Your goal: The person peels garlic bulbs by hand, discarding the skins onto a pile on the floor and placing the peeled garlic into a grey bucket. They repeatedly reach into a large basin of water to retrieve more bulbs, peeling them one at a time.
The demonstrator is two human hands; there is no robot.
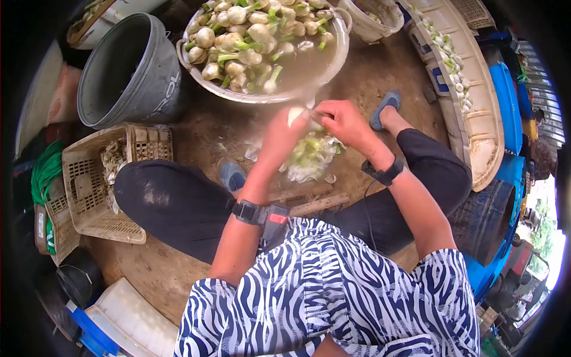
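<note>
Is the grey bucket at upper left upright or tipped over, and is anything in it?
Tipped: the grey bucket leans with its mouth toward the camera. The visible inside looks empty.

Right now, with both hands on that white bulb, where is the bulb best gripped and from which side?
Probably round its rounded white body, from the left, as the left hand cups the bulb now. That leaves the end facing the right hand free for peeling. The bulb is partly hidden and blurred, so which end that is cannot be told.
</note>
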